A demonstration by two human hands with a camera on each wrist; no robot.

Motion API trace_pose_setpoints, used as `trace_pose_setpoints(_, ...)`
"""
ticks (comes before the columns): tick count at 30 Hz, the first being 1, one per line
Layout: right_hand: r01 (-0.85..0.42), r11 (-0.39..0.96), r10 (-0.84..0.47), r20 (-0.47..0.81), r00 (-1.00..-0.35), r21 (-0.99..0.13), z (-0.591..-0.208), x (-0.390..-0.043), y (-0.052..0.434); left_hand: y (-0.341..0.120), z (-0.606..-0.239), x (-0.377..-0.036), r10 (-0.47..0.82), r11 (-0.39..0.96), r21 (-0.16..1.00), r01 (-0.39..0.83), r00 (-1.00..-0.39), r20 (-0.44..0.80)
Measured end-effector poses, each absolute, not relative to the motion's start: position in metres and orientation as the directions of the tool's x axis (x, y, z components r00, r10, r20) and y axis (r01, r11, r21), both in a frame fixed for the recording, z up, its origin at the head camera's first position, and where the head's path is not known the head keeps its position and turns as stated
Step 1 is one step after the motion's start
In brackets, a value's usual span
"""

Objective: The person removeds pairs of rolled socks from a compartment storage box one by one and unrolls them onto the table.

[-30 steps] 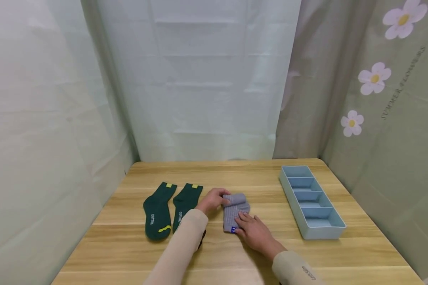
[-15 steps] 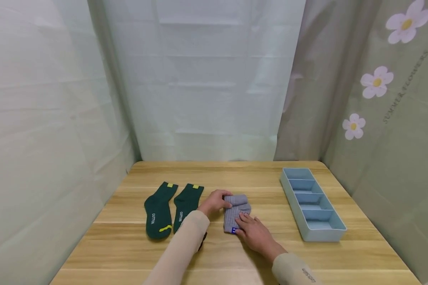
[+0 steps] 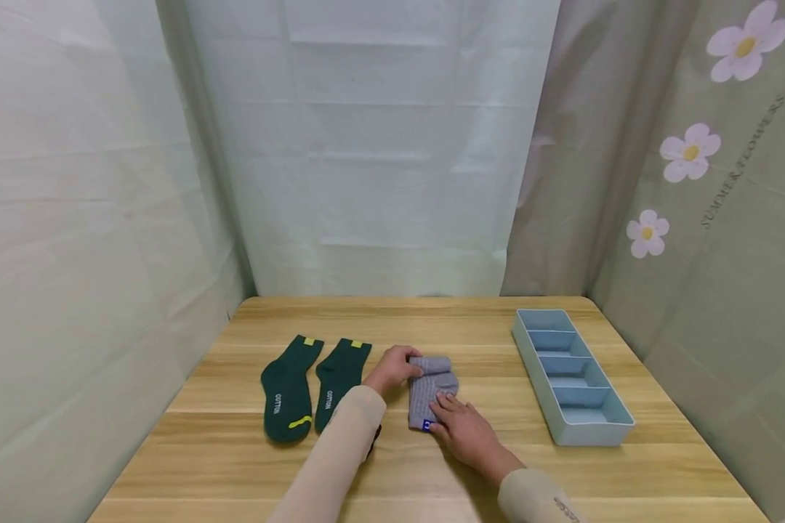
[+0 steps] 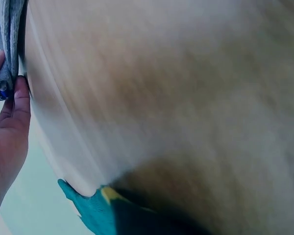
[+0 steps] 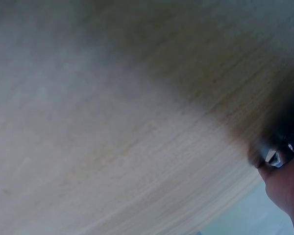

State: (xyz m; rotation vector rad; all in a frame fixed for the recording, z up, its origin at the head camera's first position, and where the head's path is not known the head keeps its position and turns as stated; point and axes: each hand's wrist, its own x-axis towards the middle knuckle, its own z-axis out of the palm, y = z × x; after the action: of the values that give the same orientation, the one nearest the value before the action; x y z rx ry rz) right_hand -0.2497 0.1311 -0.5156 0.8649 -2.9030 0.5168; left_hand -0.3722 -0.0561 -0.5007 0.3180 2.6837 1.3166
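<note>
On the bench (image 3: pixel 562 479), the grey sock (image 3: pixel 427 392) lies in the same place as before, right of the green socks (image 3: pixel 310 385). The left hand (image 3: pixel 392 368) still grips its folded top; the right hand (image 3: pixel 464 430) has slid slightly up, fingers flat on it.

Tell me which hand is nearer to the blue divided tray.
Right. The right hand rests on the near part of the folded grey sock, on the side toward the blue divided tray. The left hand grips the sock's far left edge, farther from the tray.

Grey sock (image 3: pixel 428 388), dark-green socks (image 3: pixel 288 388)
</note>
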Motion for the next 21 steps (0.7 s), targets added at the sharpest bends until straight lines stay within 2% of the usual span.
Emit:
trace_pose_setpoints(13,-0.545,0.786,-0.519,0.167,-0.838,-0.292,-0.5173,-0.2503,0.1308,-0.0585,-0.5024,-0.374,0.237,0.57,0.814,0.113,-0.971,-0.031)
trace_pose_setpoints(21,-0.549,0.783,-0.522,0.173,-0.835,-0.292,-0.5185,-0.2505,0.1316,-0.0557,-0.5002,-0.3732,0.244,0.603,0.788,0.126,-0.969,-0.032)
